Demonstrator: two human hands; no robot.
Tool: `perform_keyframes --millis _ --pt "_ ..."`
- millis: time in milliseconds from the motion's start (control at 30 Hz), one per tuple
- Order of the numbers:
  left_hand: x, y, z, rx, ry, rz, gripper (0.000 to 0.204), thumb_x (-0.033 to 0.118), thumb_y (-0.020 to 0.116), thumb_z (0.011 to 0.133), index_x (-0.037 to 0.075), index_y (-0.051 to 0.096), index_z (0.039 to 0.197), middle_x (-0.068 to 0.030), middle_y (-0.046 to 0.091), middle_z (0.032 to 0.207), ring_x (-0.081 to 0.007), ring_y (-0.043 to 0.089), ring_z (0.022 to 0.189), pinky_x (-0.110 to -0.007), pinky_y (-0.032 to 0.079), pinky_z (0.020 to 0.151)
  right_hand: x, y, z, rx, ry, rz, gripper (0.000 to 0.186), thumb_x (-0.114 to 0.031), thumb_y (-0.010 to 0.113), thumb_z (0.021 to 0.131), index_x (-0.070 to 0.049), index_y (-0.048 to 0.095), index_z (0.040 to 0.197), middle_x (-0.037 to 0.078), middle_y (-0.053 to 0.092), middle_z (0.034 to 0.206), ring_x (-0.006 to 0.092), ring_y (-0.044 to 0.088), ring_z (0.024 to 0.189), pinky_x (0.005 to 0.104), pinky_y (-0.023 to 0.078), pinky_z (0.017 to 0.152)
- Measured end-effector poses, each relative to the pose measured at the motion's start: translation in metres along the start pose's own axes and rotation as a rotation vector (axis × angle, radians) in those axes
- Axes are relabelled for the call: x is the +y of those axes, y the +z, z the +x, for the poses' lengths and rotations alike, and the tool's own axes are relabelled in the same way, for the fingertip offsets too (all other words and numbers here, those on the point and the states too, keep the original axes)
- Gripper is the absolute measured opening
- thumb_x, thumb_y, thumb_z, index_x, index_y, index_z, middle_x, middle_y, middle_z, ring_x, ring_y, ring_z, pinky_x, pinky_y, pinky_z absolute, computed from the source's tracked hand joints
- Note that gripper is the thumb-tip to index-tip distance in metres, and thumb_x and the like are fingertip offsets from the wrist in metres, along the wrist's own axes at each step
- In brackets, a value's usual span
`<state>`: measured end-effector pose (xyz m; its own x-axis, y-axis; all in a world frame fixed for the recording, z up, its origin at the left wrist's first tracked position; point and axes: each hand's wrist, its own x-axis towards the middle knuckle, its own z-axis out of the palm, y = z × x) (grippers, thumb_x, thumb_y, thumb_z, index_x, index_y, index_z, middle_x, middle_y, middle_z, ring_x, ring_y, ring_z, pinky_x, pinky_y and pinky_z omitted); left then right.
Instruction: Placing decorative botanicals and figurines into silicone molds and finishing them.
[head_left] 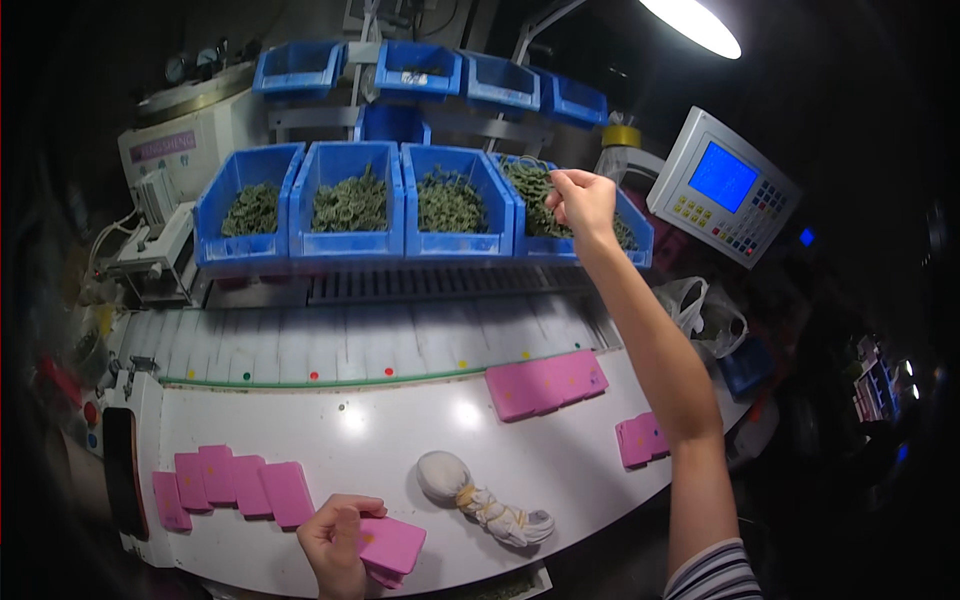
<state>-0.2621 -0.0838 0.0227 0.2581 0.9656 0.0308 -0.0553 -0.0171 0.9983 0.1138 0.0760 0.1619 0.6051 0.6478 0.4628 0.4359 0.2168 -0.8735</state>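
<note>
At the front edge of the white table, my left hand [334, 543] is closed round pink rectangular pads [394, 546], at least two stacked. My right hand [586, 203] is stretched far out, over the rightmost large blue bin [634, 232]. Its thumb and forefinger are pinched together; what is between them, if anything, is too small to make out. That bin holds a heap of small grey-green pieces [530, 190], partly hidden behind the hand. Three more blue bins [347, 246] to its left hold similar heaps. Between my arms lies a white cloth bundle [443, 478], bound with yellowish bands.
Pink pads lie in overlapping rows at left [236, 480], centre right [545, 385] and right [640, 440]. A dark phone [121, 470] sits at the left edge. Smaller blue bins [418, 72] hang above. A control panel [724, 185] with a blue screen stands right, near a plastic bag [690, 305].
</note>
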Motion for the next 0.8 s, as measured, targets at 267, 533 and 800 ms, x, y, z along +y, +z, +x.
perform_keyframes --millis 267,533,800 --pt "-0.017 -0.007 0.006 0.173 -0.497 -0.827 0.038 0.025 0.05 0.093 -0.006 0.05 0.114 -0.013 0.06 0.099 -0.0174 0.059 0.085 -0.027 0.048 0.073 -0.022 0.01 -0.181 -0.606 -0.218 0.073 0.025 0.008 0.042 0.081 0.002 0.055 0.102 0.01 0.063 0.083 0.0112 0.055 0.051 0.0256 0.045 0.048" --pt "0.007 0.024 0.005 -0.251 -0.601 -0.511 0.079 0.061 0.009 0.09 -0.004 0.046 0.117 -0.0182 0.061 0.091 -0.0262 0.063 0.067 -0.034 0.055 0.059 -0.032 -0.006 -0.28 -1.031 -0.106 0.173 0.047 0.009 0.051 0.078 0.001 0.045 0.124 0.022 0.036 0.133 0.0374 0.04 0.121 0.0381 0.038 0.099" --pt "-0.001 0.005 0.017 -0.15 -0.51 -0.496 0.065 0.049 0.017 0.096 -0.005 0.049 0.112 -0.0208 0.063 0.093 -0.0209 0.061 0.062 -0.032 0.054 0.057 -0.039 -0.037 -0.307 -1.079 -0.357 -0.735 0.072 0.004 0.053 0.064 0.004 0.034 0.134 0.031 0.035 0.132 0.0334 0.053 0.094 0.0364 0.044 0.074"
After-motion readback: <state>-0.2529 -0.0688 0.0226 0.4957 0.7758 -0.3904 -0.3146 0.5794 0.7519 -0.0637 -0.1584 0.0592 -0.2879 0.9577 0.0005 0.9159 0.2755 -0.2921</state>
